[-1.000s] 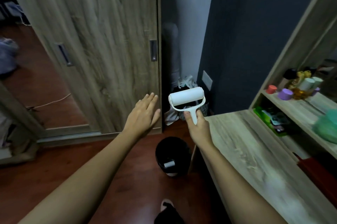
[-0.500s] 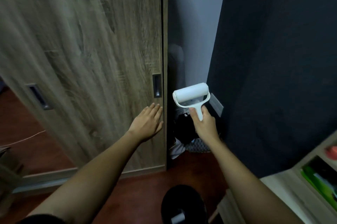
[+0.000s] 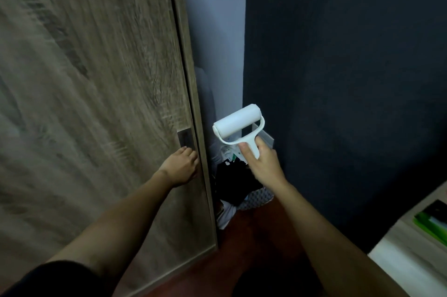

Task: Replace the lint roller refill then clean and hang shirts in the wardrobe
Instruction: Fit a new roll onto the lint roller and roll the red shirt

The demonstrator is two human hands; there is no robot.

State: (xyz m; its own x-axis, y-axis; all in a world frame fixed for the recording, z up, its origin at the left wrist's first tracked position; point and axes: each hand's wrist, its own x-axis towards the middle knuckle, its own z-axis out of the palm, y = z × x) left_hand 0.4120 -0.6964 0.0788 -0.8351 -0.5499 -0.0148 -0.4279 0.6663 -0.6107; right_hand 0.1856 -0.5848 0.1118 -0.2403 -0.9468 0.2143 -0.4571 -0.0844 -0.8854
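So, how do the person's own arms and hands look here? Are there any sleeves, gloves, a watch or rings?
Both forearms are bare. The left hand and the right hand wear no gloves, and no watch, bracelet or ring shows. A black sleeve covers the left upper arm at the picture's lower edge. The right arm is bare as far as it shows.

My lint roller [image 3: 238,125]: plain white, roll and handle alike. Wardrobe door [image 3: 96,79]: grey-brown, streaky wood grain. Its recessed pull [image 3: 185,138]: dull grey. Wall strip [image 3: 212,31] beside door: pale bluish white. Wall panel [image 3: 338,67] to my right: plain dark navy. Floor [image 3: 254,236]: reddish brown. Clothes heap [image 3: 256,197] in corner: black, white, one fine grey-white check. Surface [image 3: 406,260]: light wood grain. Item [image 3: 428,224] on it: bright green. My left sleeve [image 3: 48,279]: black.
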